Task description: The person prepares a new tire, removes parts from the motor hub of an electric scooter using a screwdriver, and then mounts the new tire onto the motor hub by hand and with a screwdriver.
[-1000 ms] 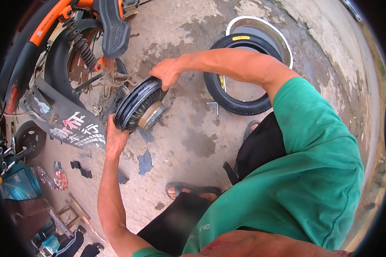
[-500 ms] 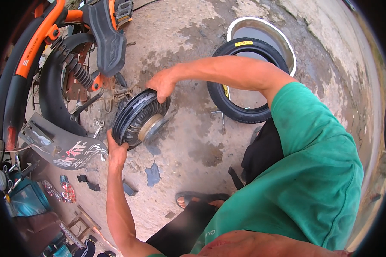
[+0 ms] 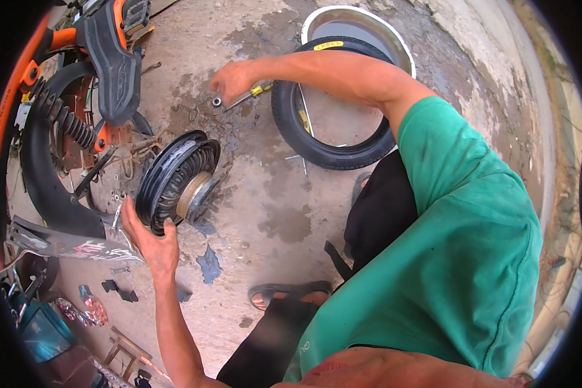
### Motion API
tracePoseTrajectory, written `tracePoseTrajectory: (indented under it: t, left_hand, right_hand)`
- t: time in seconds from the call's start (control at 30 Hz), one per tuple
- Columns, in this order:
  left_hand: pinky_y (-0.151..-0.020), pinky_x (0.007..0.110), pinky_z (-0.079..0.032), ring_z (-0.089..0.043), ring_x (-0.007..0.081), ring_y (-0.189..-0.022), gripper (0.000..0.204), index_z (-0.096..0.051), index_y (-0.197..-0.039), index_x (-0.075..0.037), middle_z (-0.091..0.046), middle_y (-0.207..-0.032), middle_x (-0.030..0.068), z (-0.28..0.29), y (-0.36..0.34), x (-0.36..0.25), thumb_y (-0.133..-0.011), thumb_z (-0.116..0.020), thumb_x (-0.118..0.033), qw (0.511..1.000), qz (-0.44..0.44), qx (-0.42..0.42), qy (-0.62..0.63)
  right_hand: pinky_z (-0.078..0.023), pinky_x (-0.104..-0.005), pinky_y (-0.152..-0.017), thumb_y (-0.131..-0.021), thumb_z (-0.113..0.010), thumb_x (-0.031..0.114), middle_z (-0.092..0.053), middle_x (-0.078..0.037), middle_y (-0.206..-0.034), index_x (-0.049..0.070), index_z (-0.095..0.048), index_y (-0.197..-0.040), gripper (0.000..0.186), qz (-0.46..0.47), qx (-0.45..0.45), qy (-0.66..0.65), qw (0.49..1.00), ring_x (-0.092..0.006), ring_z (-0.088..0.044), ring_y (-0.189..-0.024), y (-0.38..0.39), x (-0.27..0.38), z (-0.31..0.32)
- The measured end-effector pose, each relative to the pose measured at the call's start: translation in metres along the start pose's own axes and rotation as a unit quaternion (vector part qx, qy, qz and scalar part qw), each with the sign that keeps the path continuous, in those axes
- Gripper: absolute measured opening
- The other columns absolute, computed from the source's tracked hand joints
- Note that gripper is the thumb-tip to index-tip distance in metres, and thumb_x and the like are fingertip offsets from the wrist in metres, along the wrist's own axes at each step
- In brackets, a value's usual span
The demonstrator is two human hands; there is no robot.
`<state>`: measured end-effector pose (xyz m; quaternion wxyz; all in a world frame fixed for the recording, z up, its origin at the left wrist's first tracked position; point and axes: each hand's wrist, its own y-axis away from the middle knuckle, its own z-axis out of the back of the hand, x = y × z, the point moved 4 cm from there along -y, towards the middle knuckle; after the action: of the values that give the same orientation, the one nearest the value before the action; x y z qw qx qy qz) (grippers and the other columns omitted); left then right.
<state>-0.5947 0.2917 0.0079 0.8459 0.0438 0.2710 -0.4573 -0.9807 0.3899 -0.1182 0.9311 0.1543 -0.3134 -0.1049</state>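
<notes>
A black hub-motor wheel rim (image 3: 169, 178) without a tyre stands on the ground, its finned hub facing right. My left hand (image 3: 154, 244) is at its lower left edge, thumb and fingers spread wide around the rim; whether they touch it is unclear. Farther off, my right hand (image 3: 233, 81) is away from the wheel, its fingers bent downward and partly hidden. Just beside that hand are a yellow-handled screwdriver (image 3: 257, 90) and a small round metal part (image 3: 216, 101) like a socket or nut.
A black tyre (image 3: 287, 132) leans against a white-rimmed basin (image 3: 404, 55) of water. At left stands an orange-and-black vehicle frame with a shock absorber (image 3: 77, 129) and mudguard (image 3: 39, 171). A wrench (image 3: 115, 216), black blocks (image 3: 123, 294) and teal container (image 3: 45, 336) are on the left.
My right hand has let go of the wheel's top and moved away to beside the screwdriver. My left hand has loosened, its fingers spreading. The whole view has shifted.
</notes>
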Motion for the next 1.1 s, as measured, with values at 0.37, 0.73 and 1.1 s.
tracePoseTrajectory:
  t: [0.37, 0.73, 1.1]
  left_hand:
    - [-0.124, 0.049, -0.033, -0.044, 0.0418, -0.145, 0.069, -0.051, -0.148, -0.002, -0.048, -0.152, 0.0242, -0.005, -0.034, 0.011, -0.084, -0.075, -0.011, 0.999, -0.014, 0.030, 0.000]
    - [-0.106, 0.044, -0.048, -0.061, 0.0352, -0.122, 0.059, -0.057, -0.142, -0.006, -0.059, -0.130, 0.0174, -0.016, -0.052, -0.001, -0.086, -0.076, -0.011, 0.998, -0.014, 0.054, 0.013]
    - [-0.099, 0.049, -0.050, -0.062, 0.0387, -0.114, 0.062, -0.062, -0.134, -0.009, -0.063, -0.122, 0.0167, -0.015, -0.050, 0.011, -0.076, -0.080, -0.018, 0.999, -0.035, 0.002, -0.017]
  right_hand:
    - [-0.061, -0.0456, -0.082, -0.073, -0.084, 0.023, -0.078, -0.015, -0.113, 0.008, -0.082, -0.108, 0.038, -0.210, 0.091, 0.246, 0.942, -0.0326, -0.075, -0.106, 0.006, -0.050, -0.036]
    - [-0.061, -0.0450, -0.083, -0.077, -0.078, 0.028, -0.079, -0.013, -0.112, 0.010, -0.082, -0.110, 0.038, -0.183, 0.118, 0.278, 0.936, -0.0313, -0.075, -0.106, -0.001, -0.071, -0.048]
    - [-0.058, -0.0443, -0.086, -0.091, -0.071, 0.041, -0.077, -0.015, -0.102, 0.008, -0.077, -0.108, 0.037, -0.066, -0.218, -0.080, 0.970, -0.0291, -0.073, -0.094, 0.006, 0.005, 0.112]
